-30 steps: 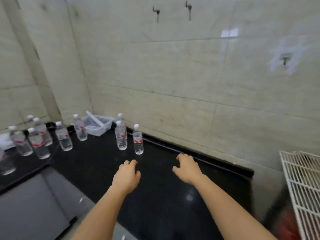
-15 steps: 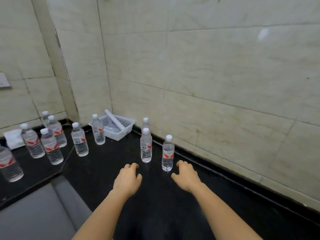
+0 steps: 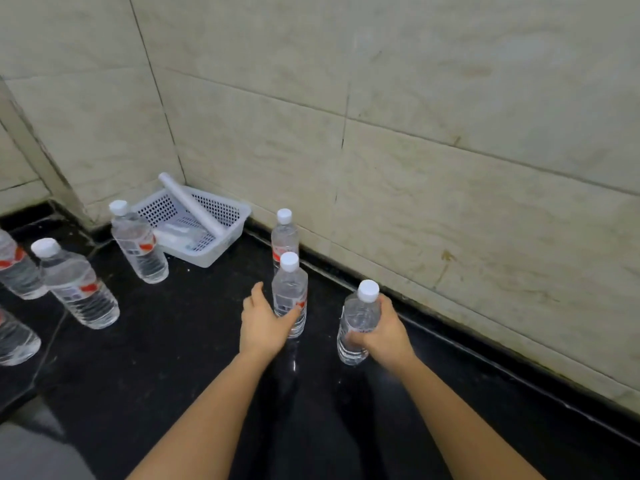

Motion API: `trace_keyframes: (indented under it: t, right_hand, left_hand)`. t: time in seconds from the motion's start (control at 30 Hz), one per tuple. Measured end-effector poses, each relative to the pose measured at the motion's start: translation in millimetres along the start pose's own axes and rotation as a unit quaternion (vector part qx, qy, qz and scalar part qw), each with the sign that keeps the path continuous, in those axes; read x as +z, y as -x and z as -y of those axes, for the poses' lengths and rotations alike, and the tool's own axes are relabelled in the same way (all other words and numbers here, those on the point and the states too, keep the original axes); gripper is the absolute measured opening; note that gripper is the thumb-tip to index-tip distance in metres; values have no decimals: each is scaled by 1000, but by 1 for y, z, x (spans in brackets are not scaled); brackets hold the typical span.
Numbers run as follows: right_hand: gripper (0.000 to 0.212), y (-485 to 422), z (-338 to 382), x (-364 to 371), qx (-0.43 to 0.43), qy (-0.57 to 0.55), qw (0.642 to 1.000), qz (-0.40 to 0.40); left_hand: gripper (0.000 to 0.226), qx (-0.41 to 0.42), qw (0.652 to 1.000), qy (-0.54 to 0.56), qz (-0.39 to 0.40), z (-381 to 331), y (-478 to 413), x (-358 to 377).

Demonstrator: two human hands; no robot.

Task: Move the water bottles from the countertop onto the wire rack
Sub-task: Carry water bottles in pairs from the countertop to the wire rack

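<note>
Glossy black stone surface (image 3: 166,358) below a beige tiled wall (image 3: 450,133). Far left: clear plastic water bottles with white caps and red labels, one cut by the frame edge (image 3: 15,271), another upright beside it (image 3: 78,289), a third (image 3: 140,245) touching a white perforated plastic basket (image 3: 228,226) with a white tube (image 3: 190,204) laid across. Centre: left hand (image 3: 265,325), fingers spread partway and just touching a near upright bottle (image 3: 290,292); a rear bottle (image 3: 284,233) behind, against the wall. Right: right hand (image 3: 386,332), fingers wrapped round a tilted bottle (image 3: 358,320), base at the surface.
</note>
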State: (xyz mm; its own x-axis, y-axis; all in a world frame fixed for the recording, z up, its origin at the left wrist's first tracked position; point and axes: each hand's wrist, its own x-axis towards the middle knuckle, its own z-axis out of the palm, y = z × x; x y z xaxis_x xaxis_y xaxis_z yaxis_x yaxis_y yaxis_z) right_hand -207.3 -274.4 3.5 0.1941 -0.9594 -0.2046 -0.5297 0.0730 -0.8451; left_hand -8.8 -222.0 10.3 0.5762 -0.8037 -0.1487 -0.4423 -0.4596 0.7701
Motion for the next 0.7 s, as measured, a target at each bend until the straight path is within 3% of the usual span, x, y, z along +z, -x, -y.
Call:
trace_keyframes:
  t: [0.1,0.27,0.47,0.7]
  right_hand:
    - [70,-9,-1,3,-8,-22,1000,-1]
    - [65,0,-7,7,-19,-29,999,-23]
    - [56,28,-10,8,-21,-22,998,-59]
    - [64,98,-1,-19,-18,1,997,-81]
  left_hand:
    - [96,10,1000,26,-5,-6,-22,12]
    - [64,27,998,53,-9,-10,-29,21]
    - [65,38,998,43,19,0,8,3]
    - [60,57,996,17,72,4,76,-31]
